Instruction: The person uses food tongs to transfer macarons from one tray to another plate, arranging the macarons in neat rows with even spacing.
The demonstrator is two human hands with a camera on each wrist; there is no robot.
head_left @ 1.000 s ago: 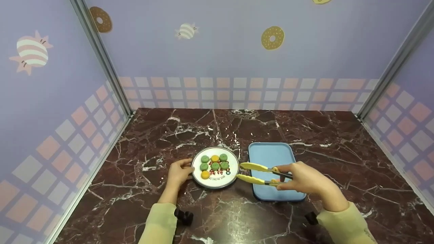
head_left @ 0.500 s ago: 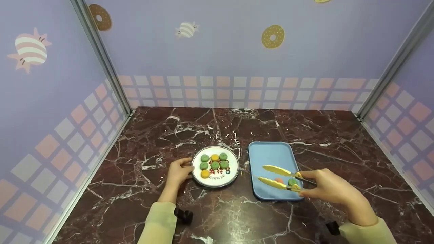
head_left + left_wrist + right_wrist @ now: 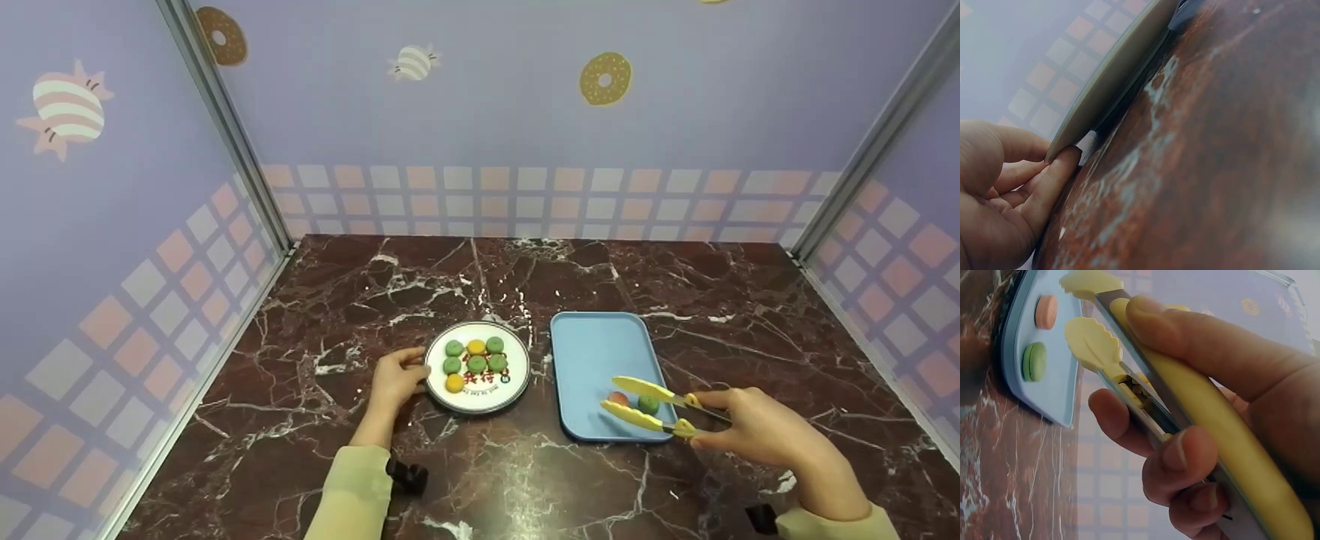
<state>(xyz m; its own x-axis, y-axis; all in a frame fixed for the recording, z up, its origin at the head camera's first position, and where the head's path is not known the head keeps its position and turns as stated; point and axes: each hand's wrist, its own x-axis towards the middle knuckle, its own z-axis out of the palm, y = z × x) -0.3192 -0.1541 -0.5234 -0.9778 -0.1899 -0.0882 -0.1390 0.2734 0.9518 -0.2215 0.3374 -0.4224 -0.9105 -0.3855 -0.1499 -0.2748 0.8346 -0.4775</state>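
Observation:
My left hand (image 3: 394, 381) pinches the left rim of a round white plate (image 3: 491, 399) between thumb and fingers; the left wrist view shows the plate's edge (image 3: 1100, 84) from the side. Several green macarons (image 3: 477, 364) and a couple of yellow ones (image 3: 454, 383) lie on it. In my right hand (image 3: 776, 431) I grip yellow-tipped tongs (image 3: 641, 388), their tips spread apart with nothing between them. They hover over the blue tray (image 3: 596, 341), where a pink macaron (image 3: 1046, 312) and a green macaron (image 3: 1034, 361) lie side by side near the front right corner.
The dark red marble-patterned table (image 3: 360, 292) has small white crumbs behind the plate. Purple patterned panels (image 3: 510, 112) enclose it at the back and both sides, joined by grey metal posts (image 3: 225, 120).
My right hand has drawn the tongs from beside the plate rightward over the tray's front right, bringing the pink and green macarons into view. The left hand and plate have stayed put.

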